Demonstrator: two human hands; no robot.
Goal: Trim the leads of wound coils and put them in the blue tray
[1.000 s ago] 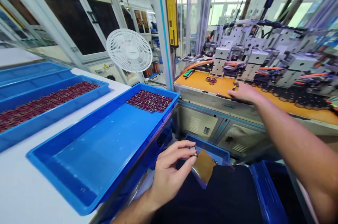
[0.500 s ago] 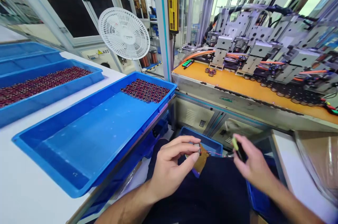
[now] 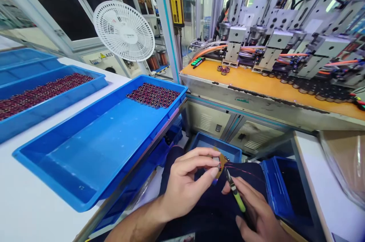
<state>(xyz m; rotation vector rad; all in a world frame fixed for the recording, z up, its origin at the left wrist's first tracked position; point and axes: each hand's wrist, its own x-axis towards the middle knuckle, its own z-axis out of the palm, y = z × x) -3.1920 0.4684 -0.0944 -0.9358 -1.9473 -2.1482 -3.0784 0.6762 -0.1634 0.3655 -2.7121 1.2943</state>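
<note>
My left hand (image 3: 185,181) is closed, pinching a small round wire-wound part (image 3: 218,164) between thumb and fingertips above the lap. A thin red wire (image 3: 242,169) stretches to the right beyond it, across the dark cloth of the legs. In my right hand (image 3: 256,207) lies a pair of wire cutters (image 3: 237,195) with green and black handles. The jaws point up and left, close to the small part but apart from it. Beneath the left fingertips, a yellow-brown surface (image 3: 222,158) shows in part, with small pieces at its edge.
Left, a long blue tray (image 3: 99,192) has many small dark-red parts (image 3: 154,95) at its far end. Another filled blue tray (image 3: 97,78) stands beyond. A white fan (image 3: 124,31) is behind. Machine fixtures (image 3: 273,44) line the orange bench (image 3: 242,78). Below stands a blue bin (image 3: 207,139).
My right hand has swung down and left, bringing the cutters' jaws near the small part. The left hand keeps its pinch almost in place. The view has shifted slightly.
</note>
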